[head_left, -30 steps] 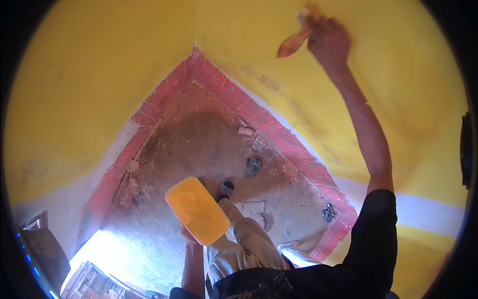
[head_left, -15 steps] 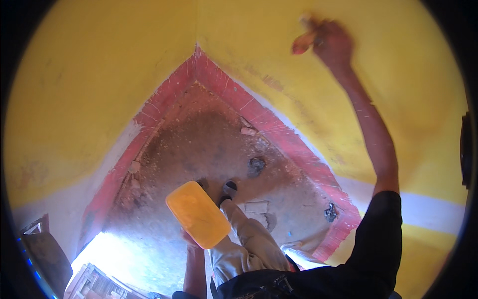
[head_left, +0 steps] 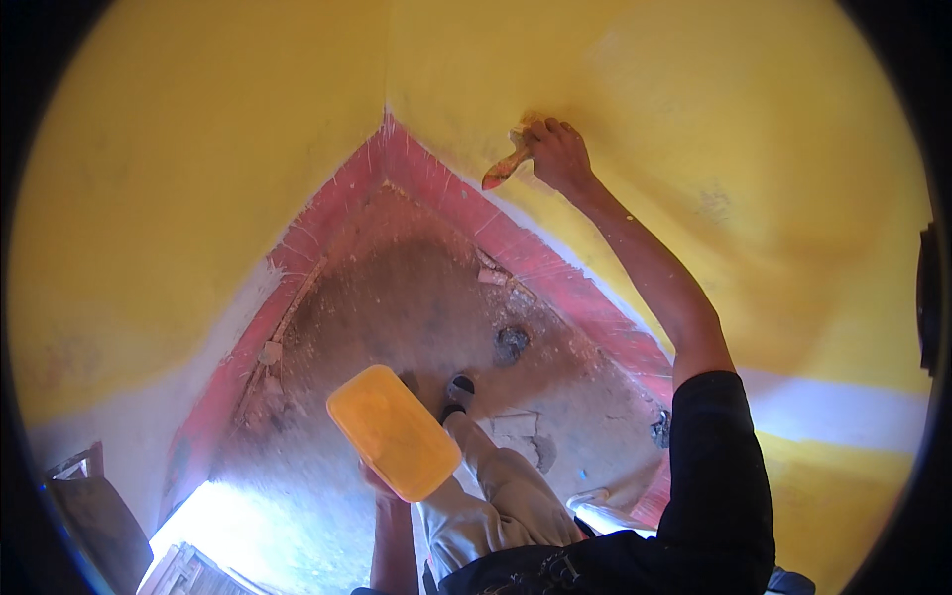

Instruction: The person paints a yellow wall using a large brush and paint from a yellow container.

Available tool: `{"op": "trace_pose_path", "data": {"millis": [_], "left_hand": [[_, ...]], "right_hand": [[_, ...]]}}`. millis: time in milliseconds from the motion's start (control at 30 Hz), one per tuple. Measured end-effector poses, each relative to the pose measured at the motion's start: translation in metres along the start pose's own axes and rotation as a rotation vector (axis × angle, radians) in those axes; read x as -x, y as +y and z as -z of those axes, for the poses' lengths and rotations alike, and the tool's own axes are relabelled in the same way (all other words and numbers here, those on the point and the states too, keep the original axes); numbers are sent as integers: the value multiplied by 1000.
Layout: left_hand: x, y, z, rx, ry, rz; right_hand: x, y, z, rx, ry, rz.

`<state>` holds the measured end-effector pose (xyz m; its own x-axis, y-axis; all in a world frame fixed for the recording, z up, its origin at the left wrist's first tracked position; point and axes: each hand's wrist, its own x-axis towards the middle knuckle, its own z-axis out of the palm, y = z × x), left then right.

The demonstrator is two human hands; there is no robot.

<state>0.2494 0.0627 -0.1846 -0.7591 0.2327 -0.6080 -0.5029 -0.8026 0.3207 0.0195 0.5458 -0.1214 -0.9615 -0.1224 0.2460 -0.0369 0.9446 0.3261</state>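
Note:
My right hand [head_left: 561, 157] grips a paintbrush [head_left: 506, 170] against the yellow wall [head_left: 684, 119], a little above the red band along its foot. The brush's reddish handle sticks out to the lower left, and its bristle end is partly hidden behind my fingers. Low in the middle, my left hand [head_left: 377, 482] holds an orange-yellow rectangular container [head_left: 395, 432] from beneath. Most of that hand's fingers are hidden under the container, whose inside looks coated in the same colour.
A red skirting band [head_left: 555, 263] runs along both walls and meets at the corner. On the dusty floor [head_left: 397, 268] lie rubble pieces [head_left: 493, 275] and a dark lump [head_left: 512, 344]. A dark chair-like object [head_left: 97, 521] stands at lower left, beside bright light.
My right hand has come down and left along the wall with the paintbrush, closer to the corner and the red band. My left hand and the container have barely shifted.

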Motion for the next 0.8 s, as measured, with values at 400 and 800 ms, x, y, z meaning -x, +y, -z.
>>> {"op": "trace_pose_path", "data": {"millis": [400,800], "left_hand": [[10,9,15,-290,-166,-32],[6,-12,23,-138,-64,20]], "right_hand": [[-69,128,374,445,788,49],[37,32,64,23,102,9]]}}
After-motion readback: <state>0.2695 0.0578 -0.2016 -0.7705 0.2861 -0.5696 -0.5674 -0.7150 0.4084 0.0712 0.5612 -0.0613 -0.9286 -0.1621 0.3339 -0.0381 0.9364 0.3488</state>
